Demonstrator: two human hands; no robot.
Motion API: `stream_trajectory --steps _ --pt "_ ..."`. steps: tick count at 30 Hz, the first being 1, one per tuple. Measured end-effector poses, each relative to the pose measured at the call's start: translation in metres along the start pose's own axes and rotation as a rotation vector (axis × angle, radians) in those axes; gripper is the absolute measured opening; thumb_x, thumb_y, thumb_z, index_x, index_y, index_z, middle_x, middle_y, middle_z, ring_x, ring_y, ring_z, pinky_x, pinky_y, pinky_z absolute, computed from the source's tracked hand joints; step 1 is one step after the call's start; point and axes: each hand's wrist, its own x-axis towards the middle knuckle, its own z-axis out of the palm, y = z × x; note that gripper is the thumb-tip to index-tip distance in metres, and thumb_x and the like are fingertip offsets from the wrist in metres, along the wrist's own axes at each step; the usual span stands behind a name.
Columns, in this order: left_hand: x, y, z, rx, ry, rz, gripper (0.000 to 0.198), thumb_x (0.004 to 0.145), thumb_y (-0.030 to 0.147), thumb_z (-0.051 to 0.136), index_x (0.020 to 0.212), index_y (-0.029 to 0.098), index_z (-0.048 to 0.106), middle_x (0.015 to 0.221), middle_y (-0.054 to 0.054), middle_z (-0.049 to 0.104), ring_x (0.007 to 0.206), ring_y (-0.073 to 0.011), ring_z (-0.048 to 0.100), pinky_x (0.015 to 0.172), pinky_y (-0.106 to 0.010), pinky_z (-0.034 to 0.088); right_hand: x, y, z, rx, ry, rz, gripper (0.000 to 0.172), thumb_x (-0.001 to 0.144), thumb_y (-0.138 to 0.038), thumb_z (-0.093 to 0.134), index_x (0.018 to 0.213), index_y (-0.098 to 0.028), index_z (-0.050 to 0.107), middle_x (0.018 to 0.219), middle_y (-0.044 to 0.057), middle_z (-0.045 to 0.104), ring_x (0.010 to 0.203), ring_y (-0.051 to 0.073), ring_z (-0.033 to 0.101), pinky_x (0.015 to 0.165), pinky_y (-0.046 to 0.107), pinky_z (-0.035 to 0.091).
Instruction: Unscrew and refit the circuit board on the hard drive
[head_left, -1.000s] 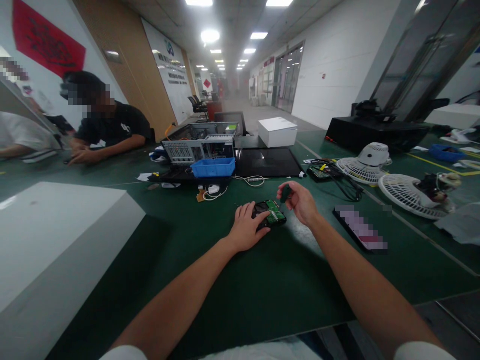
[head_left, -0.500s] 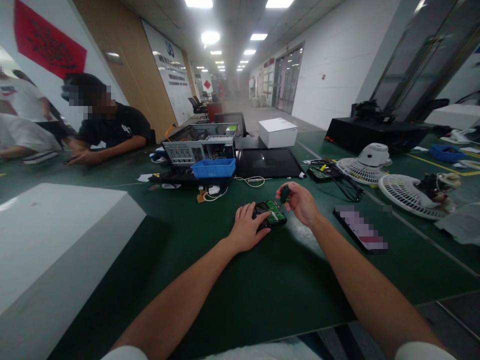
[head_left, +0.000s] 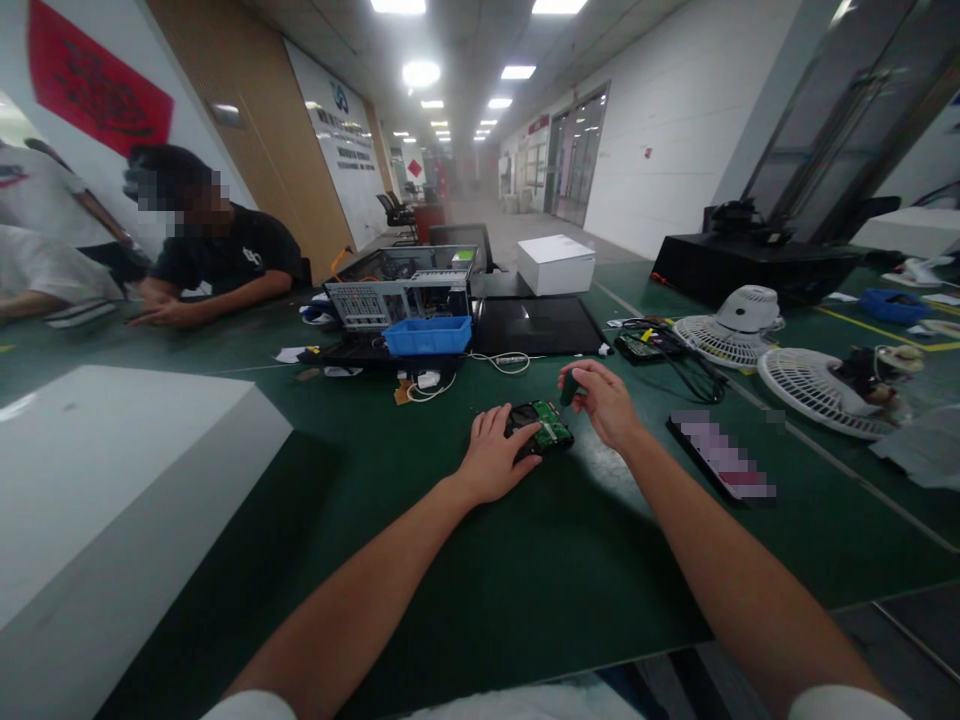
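Observation:
A hard drive (head_left: 553, 424) with a green circuit board lies on the green table in front of me. My left hand (head_left: 493, 455) rests over its left part, fingers spread across it and the thumb along the near side, holding it against the table. Just beyond the drive's right end, my right hand (head_left: 604, 402) pinches the dark green handle of a screwdriver (head_left: 570, 387) between thumb and fingers. The handle stands nearly upright; its thin shaft points down toward the board's right edge. Whether the tip touches a screw is too small to tell.
An opened computer case (head_left: 405, 290), a blue tray (head_left: 427, 336) and a black panel (head_left: 536, 325) stand behind. On the right lie a phone (head_left: 720, 458), cables and fan parts (head_left: 817, 390). A large white box (head_left: 127, 480) fills the left. A person in black (head_left: 225, 260) sits far left.
My right hand has shifted slightly, and the screwdriver handle stands more upright with the fingers turned around it. The left hand and hard drive stay put.

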Motion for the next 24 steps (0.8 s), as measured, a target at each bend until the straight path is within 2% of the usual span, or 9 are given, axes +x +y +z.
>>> stream_trajectory --steps 5,11,15,19,24 --pt "0.0001 0.0002 -0.0001 -0.001 -0.008 0.0 0.056 0.093 0.054 0.059 0.146 0.037 0.05 0.16 -0.011 0.03 0.145 -0.0379 0.026 0.116 -0.063 0.021 0.0007 0.0025 -0.0012 -0.049 0.043 -0.042 0.019 0.081 -0.039 0.069 0.086 -0.022 0.068 0.086 0.002 0.069 0.066 0.013 0.057 0.047 0.022 0.041" --pt "0.0005 0.0011 -0.0019 -0.01 -0.012 0.001 0.055 0.094 0.055 0.058 0.145 0.037 0.051 0.16 -0.012 0.03 0.145 -0.0386 0.026 0.116 -0.063 0.021 -0.0031 -0.0004 -0.0003 0.028 -0.033 -0.01 0.018 0.084 -0.038 0.065 0.092 -0.023 0.061 0.091 0.005 0.073 0.081 0.019 0.067 0.043 0.021 0.036" --pt "0.0001 0.0011 -0.0008 -0.014 -0.006 0.002 0.055 0.093 0.054 0.059 0.145 0.037 0.051 0.159 -0.012 0.03 0.145 -0.0381 0.026 0.115 -0.063 0.022 -0.0037 -0.0034 -0.0005 0.006 -0.081 0.004 0.026 0.087 -0.04 0.06 0.104 -0.021 0.066 0.09 0.006 0.072 0.078 0.019 0.068 0.044 0.022 0.035" --pt "0.0 0.0008 0.0003 -0.012 0.002 0.0 0.055 0.093 0.054 0.059 0.145 0.037 0.051 0.159 -0.012 0.03 0.145 -0.0377 0.026 0.115 -0.063 0.022 -0.0036 -0.0046 0.0005 -0.03 -0.092 0.004 0.027 0.087 -0.043 0.062 0.098 -0.019 0.071 0.083 0.005 0.068 0.072 0.016 0.064 0.044 0.022 0.034" --pt "0.0002 0.0011 -0.001 -0.004 -0.007 -0.003 0.055 0.093 0.055 0.058 0.145 0.037 0.051 0.16 -0.011 0.03 0.145 -0.0376 0.026 0.115 -0.063 0.021 -0.0028 -0.0033 0.0013 0.032 -0.069 0.011 0.032 0.088 -0.047 0.057 0.096 -0.019 0.071 0.082 0.006 0.068 0.072 0.016 0.063 0.043 0.023 0.033"
